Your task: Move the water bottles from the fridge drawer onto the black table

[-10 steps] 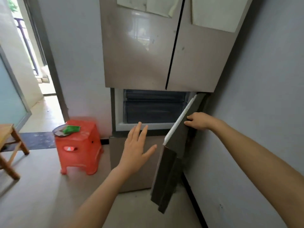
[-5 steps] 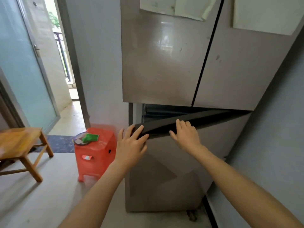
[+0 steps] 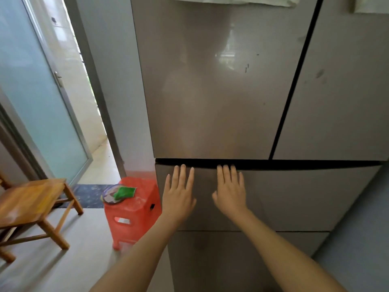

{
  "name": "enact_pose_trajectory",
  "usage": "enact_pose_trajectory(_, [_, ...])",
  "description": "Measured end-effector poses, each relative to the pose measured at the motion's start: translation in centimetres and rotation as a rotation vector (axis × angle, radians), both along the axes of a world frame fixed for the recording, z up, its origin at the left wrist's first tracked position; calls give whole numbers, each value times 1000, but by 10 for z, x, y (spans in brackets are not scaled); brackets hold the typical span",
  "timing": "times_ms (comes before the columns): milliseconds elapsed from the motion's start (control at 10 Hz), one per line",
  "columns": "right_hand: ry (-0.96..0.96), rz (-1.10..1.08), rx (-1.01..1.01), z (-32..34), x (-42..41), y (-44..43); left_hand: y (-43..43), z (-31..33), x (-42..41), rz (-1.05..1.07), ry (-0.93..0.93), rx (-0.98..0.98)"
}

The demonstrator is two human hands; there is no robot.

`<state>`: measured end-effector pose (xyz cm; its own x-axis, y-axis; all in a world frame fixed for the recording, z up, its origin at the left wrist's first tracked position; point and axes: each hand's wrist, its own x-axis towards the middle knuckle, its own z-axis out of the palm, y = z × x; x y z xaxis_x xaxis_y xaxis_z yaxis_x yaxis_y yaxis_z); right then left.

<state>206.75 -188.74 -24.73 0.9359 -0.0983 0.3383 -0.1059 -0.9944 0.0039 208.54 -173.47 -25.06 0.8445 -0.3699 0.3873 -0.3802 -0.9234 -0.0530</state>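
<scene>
At the front of the fridge drawer (image 3: 294, 197), just below the two upper doors (image 3: 210, 81), both hands are laid flat. The left hand (image 3: 179, 194) and the right hand (image 3: 230, 191) are set side by side, slightly apart, with fingers straight and fingertips reaching the dark gap (image 3: 273, 164) along the drawer's top edge. Nothing is gripped by either. The drawer front appears pushed in, though whether it is fully seated cannot be told. Its inside is hidden behind the panel, so the water bottles cannot be seen. To the left, a red plastic stool (image 3: 134, 211) is stood beside the fridge, with a dish (image 3: 108, 197) and a green packet (image 3: 124, 191) on it. A wooden stool (image 3: 31, 203) is placed further left.
</scene>
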Motion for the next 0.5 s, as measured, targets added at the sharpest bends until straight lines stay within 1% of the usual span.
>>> enact_pose_trajectory(200, [42, -51, -23, 3, 9, 2, -5, -3, 16, -31, 17, 1])
enact_pose_trajectory(300, [136, -46, 9, 15, 0, 6, -9, 3, 18, 10, 24, -11])
enact_pose_trajectory(400, [219, 3, 79, 28, -5, 3, -9, 18, 14, 6, 39, -10])
enact_pose_trajectory(500, [326, 190, 324, 86, -18, -2, -8, 22, 14, 1, 107, 18])
